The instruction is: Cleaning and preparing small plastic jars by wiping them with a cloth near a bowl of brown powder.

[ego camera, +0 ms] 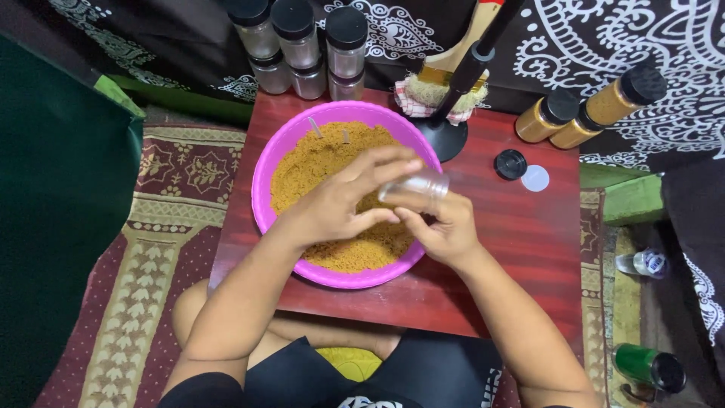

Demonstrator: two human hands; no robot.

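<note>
Clear jar [417, 187] | both hands' fingers clamped on it | over pink bowl [263, 175] rim

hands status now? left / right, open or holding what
Left hand: fingers closing around the small clear jar, over the pink bowl of brown powder.
Right hand: gripping the same jar from below.

jar [417, 186] blurred, brush [453, 57] handle cut off
</note>
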